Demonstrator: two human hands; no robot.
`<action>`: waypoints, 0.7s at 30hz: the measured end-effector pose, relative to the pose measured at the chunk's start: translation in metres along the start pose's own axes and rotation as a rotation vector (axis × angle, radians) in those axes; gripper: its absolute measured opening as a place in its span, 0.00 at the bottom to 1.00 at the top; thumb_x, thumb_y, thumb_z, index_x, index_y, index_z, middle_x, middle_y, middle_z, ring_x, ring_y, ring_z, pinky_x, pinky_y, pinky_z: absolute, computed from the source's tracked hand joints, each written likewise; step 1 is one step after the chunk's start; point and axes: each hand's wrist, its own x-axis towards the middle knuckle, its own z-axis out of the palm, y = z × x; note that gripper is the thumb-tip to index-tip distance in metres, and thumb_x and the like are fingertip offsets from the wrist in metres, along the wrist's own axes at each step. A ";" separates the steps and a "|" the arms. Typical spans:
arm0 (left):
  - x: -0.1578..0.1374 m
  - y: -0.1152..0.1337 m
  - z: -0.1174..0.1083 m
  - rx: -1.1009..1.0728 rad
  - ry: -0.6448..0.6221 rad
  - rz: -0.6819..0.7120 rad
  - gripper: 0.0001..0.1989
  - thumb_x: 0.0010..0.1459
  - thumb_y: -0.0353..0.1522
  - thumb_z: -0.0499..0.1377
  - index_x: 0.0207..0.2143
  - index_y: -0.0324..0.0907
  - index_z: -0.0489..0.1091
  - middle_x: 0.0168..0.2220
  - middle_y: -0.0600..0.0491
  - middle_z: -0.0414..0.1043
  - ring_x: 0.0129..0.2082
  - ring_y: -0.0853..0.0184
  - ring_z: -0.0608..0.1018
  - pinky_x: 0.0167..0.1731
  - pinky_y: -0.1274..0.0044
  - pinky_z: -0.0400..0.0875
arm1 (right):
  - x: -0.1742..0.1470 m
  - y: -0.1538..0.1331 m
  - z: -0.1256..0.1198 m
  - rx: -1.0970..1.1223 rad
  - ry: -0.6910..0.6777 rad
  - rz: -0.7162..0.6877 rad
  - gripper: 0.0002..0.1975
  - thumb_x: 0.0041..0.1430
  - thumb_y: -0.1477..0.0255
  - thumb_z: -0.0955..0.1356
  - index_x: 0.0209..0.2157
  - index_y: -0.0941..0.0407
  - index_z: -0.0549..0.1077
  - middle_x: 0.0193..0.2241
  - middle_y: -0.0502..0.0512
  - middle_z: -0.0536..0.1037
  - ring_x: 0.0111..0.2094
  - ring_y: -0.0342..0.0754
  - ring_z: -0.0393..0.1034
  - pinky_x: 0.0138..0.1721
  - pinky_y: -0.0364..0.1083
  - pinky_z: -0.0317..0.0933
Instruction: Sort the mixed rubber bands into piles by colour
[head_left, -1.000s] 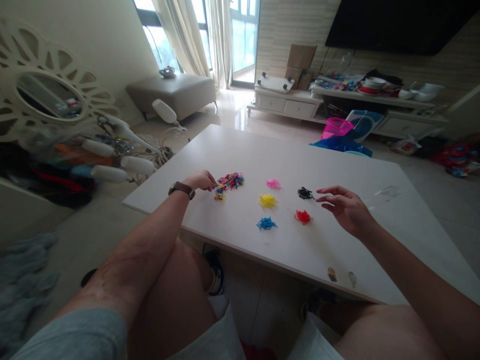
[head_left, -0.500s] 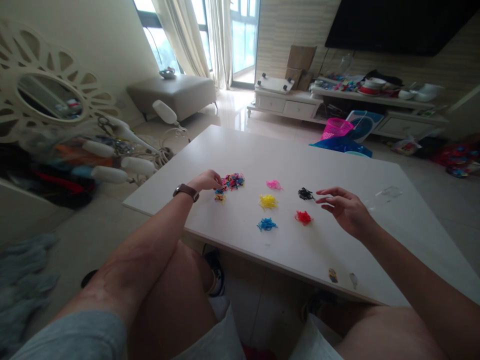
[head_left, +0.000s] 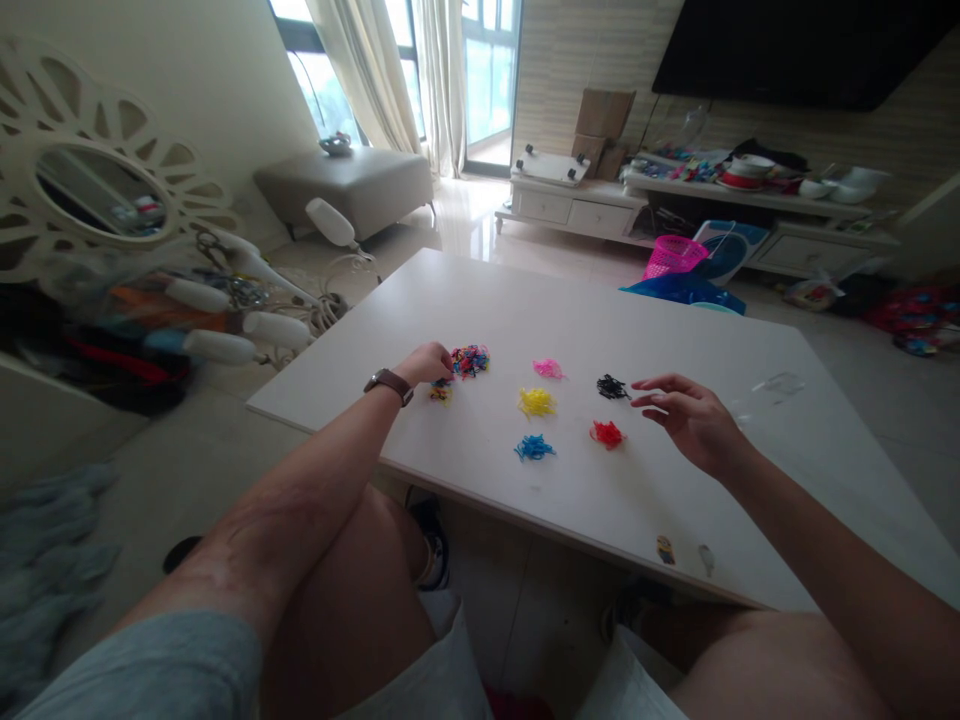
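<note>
My left hand [head_left: 427,363], with a brown watch on its wrist, reaches to the left edge of a mixed-colour pile of small rubber bands [head_left: 471,361]. Its fingers are drawn together there; whatever is between them is too small to make out. A smaller mixed clump [head_left: 441,394] lies just below that hand. Sorted by colour are a pink pile [head_left: 548,369], a yellow pile [head_left: 537,402], a blue pile [head_left: 535,447], a red pile [head_left: 607,435] and a black pile [head_left: 612,386]. Beside the black pile hovers my right hand [head_left: 690,418], open, fingers apart and holding nothing.
The piles lie on a white table [head_left: 465,310]. A clear plastic piece [head_left: 780,384] sits at its right side. Near the front edge are a yellow cartoon figure piece [head_left: 665,549] and a small clear item [head_left: 706,560]. White lamp arms [head_left: 277,330] stand close to the left edge.
My left hand has shifted slightly to the right, over the left part of the mixed pile, and its fingers have drawn in. The right hand has stayed beside the black pile.
</note>
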 end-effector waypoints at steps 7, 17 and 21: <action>0.001 -0.003 -0.007 -0.060 0.021 -0.019 0.07 0.39 0.32 0.67 0.25 0.40 0.78 0.23 0.52 0.75 0.26 0.66 0.72 0.24 0.78 0.61 | 0.000 0.001 0.000 -0.010 -0.002 -0.013 0.06 0.47 0.71 0.73 0.30 0.51 0.79 0.41 0.53 0.81 0.37 0.48 0.77 0.35 0.45 0.70; -0.010 0.012 -0.004 -0.419 -0.048 0.107 0.12 0.45 0.36 0.69 0.31 0.37 0.79 0.25 0.52 0.76 0.26 0.69 0.74 0.28 0.78 0.67 | 0.000 0.002 0.003 -0.019 -0.009 0.007 0.05 0.46 0.70 0.74 0.29 0.52 0.80 0.39 0.53 0.81 0.37 0.48 0.76 0.36 0.45 0.69; -0.019 0.040 0.020 -0.813 -0.203 0.143 0.13 0.47 0.35 0.71 0.33 0.36 0.78 0.30 0.50 0.77 0.31 0.70 0.77 0.40 0.75 0.73 | -0.001 0.004 0.007 -0.176 -0.068 -0.056 0.05 0.48 0.70 0.73 0.31 0.52 0.80 0.36 0.53 0.81 0.37 0.49 0.76 0.38 0.47 0.68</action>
